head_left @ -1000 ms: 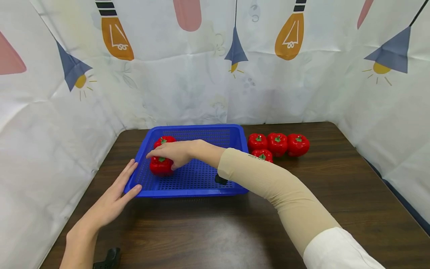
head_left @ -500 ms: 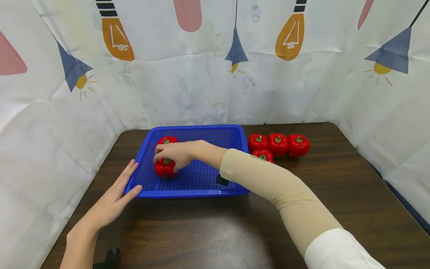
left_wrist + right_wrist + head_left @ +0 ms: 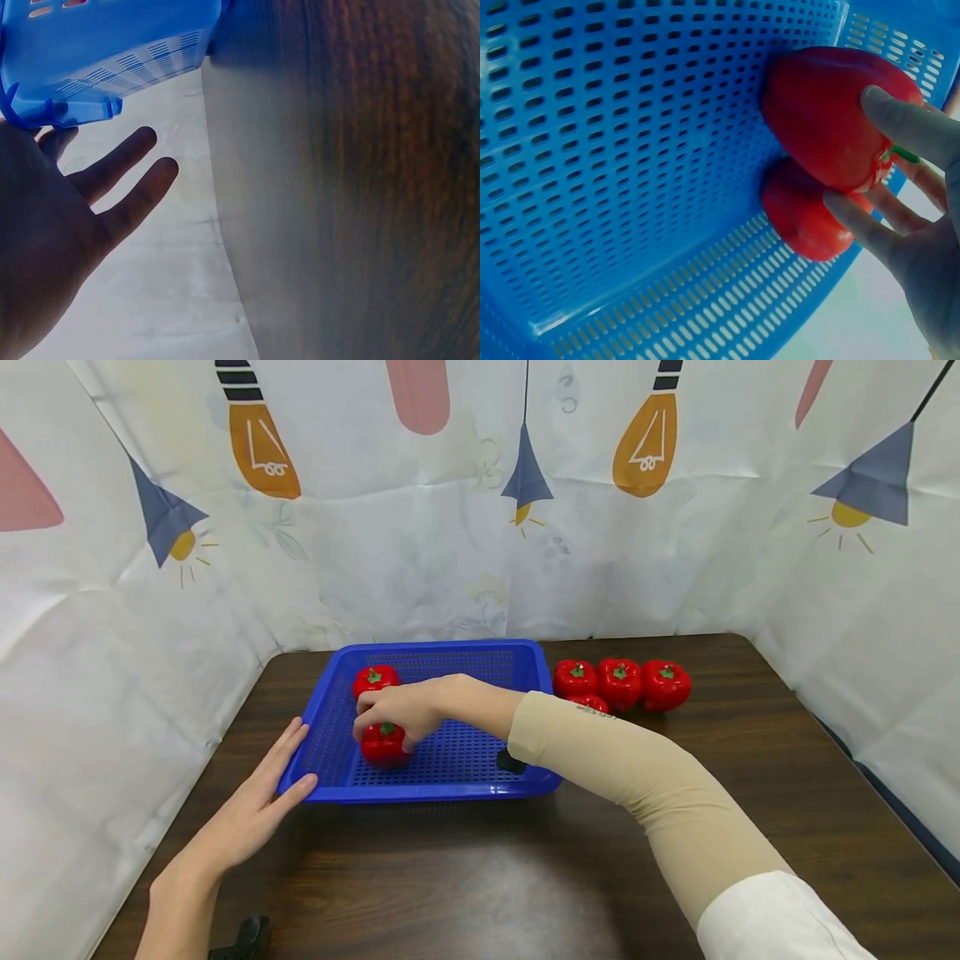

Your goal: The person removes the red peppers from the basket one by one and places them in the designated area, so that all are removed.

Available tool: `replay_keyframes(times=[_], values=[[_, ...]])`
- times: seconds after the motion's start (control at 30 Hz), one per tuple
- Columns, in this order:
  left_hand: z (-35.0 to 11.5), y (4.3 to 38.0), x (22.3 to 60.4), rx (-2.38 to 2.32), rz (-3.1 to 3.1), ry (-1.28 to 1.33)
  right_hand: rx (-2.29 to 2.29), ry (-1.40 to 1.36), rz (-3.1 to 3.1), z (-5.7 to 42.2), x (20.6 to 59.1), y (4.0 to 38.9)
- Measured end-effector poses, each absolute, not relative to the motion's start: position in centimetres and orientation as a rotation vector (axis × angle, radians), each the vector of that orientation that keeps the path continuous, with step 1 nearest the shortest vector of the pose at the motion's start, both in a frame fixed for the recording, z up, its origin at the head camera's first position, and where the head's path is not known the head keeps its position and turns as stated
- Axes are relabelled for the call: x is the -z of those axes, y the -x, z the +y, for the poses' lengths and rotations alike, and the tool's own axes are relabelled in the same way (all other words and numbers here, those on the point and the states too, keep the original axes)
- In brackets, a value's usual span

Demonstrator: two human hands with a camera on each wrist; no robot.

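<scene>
A blue perforated plastic basket (image 3: 442, 792) stands on the table with two red bell peppers in its left half. My right hand (image 3: 405, 710) reaches in from the right and grips the nearer bell pepper (image 3: 384, 748), thumb on one side and fingers over the other. The right wrist view shows this bell pepper (image 3: 817, 112) lying on its side against the thumb, green stem towards the palm. The farther bell pepper (image 3: 372, 678) sits just behind the hand, partly covered by it. My left hand (image 3: 243, 814), fingers straight and spread, rests at the basket's near left corner.
Several more red bell peppers (image 3: 619, 683) stand grouped on the dark wooden table (image 3: 450, 877), right of the basket. My right forearm crosses the basket's right wall and hides part of one. White printed curtains (image 3: 420, 560) enclose the table's back and sides.
My right hand has moved right and slightly nearer, bringing the gripped bell pepper along inside the basket. The farther bell pepper has shifted a little right. My left hand has stayed put.
</scene>
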State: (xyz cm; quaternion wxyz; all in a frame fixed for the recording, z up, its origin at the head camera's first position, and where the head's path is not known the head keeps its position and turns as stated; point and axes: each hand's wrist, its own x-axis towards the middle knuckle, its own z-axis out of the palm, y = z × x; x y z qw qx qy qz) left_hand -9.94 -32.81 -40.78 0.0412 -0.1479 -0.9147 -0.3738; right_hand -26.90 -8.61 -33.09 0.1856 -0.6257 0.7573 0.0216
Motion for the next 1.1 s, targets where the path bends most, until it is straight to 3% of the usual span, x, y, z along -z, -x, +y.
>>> replay_keyframes(times=[1.1], values=[[-32.7, 9.9, 41.0, 1.081, -2.781, 0.474, -0.038, 1.780, 2.106, -1.1, 29.9, 25.7]])
